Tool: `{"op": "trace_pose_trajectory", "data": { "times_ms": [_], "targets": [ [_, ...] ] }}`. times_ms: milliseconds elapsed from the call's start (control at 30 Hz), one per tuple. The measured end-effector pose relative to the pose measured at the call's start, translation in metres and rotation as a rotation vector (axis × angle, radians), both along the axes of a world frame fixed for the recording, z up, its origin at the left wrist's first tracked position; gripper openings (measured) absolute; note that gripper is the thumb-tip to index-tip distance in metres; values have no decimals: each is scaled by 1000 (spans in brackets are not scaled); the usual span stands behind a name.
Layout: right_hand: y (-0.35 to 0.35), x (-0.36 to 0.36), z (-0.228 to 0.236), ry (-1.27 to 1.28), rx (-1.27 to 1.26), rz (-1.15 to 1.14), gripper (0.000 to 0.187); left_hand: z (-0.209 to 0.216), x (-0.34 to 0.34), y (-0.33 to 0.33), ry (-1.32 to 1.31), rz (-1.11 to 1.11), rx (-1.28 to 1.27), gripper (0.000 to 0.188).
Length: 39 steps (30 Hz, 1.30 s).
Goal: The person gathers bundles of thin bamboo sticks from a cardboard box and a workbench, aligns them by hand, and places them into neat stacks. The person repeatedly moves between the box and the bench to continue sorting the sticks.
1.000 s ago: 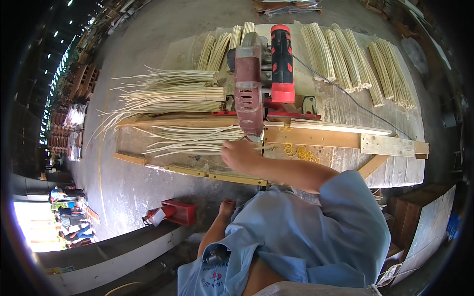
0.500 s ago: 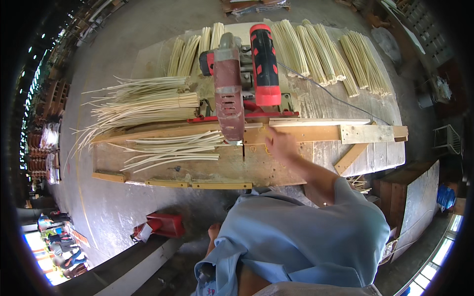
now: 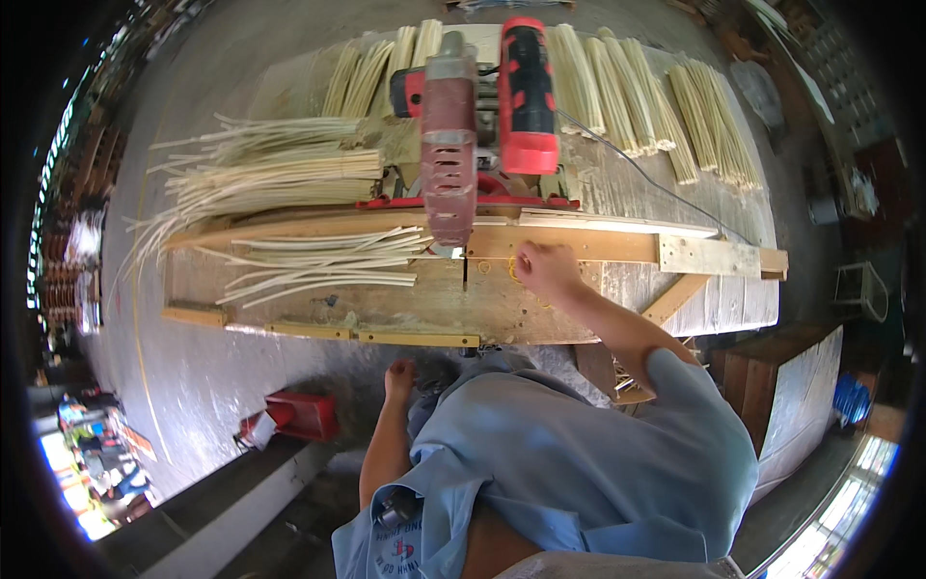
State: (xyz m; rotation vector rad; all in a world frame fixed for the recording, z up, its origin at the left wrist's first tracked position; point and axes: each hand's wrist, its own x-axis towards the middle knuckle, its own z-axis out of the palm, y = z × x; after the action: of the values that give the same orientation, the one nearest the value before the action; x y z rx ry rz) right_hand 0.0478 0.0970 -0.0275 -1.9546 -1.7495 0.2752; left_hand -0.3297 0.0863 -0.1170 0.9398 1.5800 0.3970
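My right hand [image 3: 548, 271] is over the wooden work board [image 3: 376, 314], its fingers curled together beside yellow rubber bands [image 3: 513, 267]. Whether a band is in the fingers is hidden. Below the board's front edge hangs my left hand [image 3: 400, 375], fingers curled, with its grip too small to make out. A cut-off saw [image 3: 449, 159] with a red and black handle [image 3: 527, 96] stands in front of me, over a slot in the board. Left of its blade guard lies a loose spread of pale thin canes [image 3: 333, 259], their ends against the guard side.
Cane bundles [image 3: 280, 179] lie behind the wooden fence [image 3: 598, 244] at left. More bundles [image 3: 617, 92] line the table's far side. A grey cable [image 3: 656, 188] crosses the table at right. On the floor are a red container [image 3: 307, 415] and a wooden box [image 3: 772, 372].
My right hand has drawn back a little from the fence, and its pointing fingers have curled in. My left hand and forearm have come further into view. The whole view has shifted slightly.
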Motion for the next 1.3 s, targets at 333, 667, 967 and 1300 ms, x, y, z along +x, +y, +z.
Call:
{"op": "trace_pose_trajectory", "data": {
  "times_ms": [333,667,967,1300],
  "targets": [
    [-30,-15,28,100,-207,36,18,1,-52,-105,318,42,-159,38],
    [-13,-206,68,560,-412,838,15,-15,-77,-222,346,545,-129,33],
    [-144,-383,79,325,-675,1581,19,-22,-100,-407,244,1027,-181,33],
    [-359,-524,79,-293,-1168,2231,37,-57,-118,-631,-369,1990,253,30]
  ]
}}
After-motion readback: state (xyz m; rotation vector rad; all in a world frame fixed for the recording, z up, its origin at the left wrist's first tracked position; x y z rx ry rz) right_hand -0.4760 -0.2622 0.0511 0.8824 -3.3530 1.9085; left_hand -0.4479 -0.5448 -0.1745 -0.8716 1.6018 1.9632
